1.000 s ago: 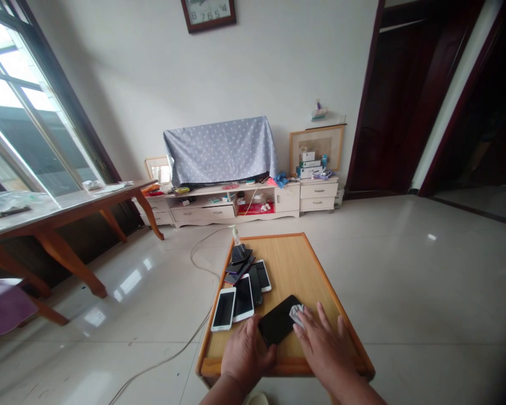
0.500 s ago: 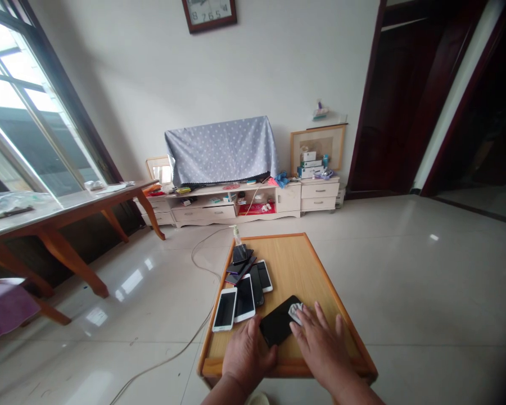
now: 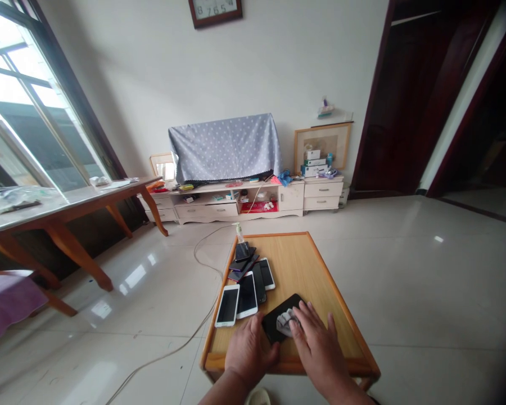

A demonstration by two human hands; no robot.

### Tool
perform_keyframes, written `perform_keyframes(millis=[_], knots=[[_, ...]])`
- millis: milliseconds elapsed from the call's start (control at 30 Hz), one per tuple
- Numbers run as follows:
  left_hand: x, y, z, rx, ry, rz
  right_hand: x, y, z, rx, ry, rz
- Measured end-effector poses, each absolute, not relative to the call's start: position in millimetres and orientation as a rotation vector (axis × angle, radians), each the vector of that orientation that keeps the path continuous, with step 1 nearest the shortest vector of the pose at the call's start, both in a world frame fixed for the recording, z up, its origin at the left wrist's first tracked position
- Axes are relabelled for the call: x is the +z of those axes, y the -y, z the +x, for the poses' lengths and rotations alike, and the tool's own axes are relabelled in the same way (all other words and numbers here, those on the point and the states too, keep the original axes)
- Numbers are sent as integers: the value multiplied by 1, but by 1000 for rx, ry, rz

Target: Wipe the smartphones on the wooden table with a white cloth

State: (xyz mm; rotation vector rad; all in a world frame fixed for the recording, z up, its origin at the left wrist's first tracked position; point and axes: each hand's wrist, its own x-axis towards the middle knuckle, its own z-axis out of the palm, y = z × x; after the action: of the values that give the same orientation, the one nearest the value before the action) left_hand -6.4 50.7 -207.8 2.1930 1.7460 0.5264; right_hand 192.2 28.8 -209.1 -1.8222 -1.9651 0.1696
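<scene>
O'clocks go from the blk phone [image 3: 273, 327], which lies a bit turned on the near end of the low table [image 3: 297, 259]. At 11, the bottle [image 3: 240, 233] stands at the table's far L corner; it's see-thru w/ a pale green pump top, too small to tell how full. Also at 11, way past it, is the wht TV stand [image 3: 290, 198]: drawers pushed in, & a mid shelf holds a red sheet [image 3: 257, 208] w/ little wht bits [image 3: 269, 206]. At 10, a thin, shiny, crinkly bag [image 3: 21, 198] sits on the long table [image 3: 82, 197]; can't tell what's in it.

The low table is smooth yellow wood w/ an orange-brown rim. The phone pile [image 3: 247, 295], flat, blk & wht, w/ dark glass, runs from just past 9 to 11, some on top of others. The rag [image 3: 285, 322] is gray, soft & bunched up on the blk phone's glass.

L hand [image 3: 249, 349] grips the blk phone's near L end, thumb & fingers round it. R hand [image 3: 318, 346] has fingers spread & a bit bent, tips on the rag.
</scene>
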Motion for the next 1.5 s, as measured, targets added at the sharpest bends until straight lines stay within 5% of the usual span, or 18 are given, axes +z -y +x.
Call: perform_keyframes(millis=[300, 533, 800, 1067, 1333, 1500], knots=[[-207, -52, -8, 499, -1730, 2166, -220, -15, 160, 261, 2218, -1625], [-205, -50, -6, 507, -1752, 2166, -215, -56, 200, 15, 1967, -1925], [-202, -52, -8, 413, -1731, 2160, -220, -20, 146, 115, 2142, -1512], [-202, -50, -5, 459, -1765, 2169, -217, -60, 186, -43, 1999, -1737], [-201, -61, -16, 297, -1659, 2178, -255, -45, 154, -34, 2305, -1265], [-200, -61, -10, 295, -1728, 2138, -231, -66, 185, 43, 2056, -1714]])
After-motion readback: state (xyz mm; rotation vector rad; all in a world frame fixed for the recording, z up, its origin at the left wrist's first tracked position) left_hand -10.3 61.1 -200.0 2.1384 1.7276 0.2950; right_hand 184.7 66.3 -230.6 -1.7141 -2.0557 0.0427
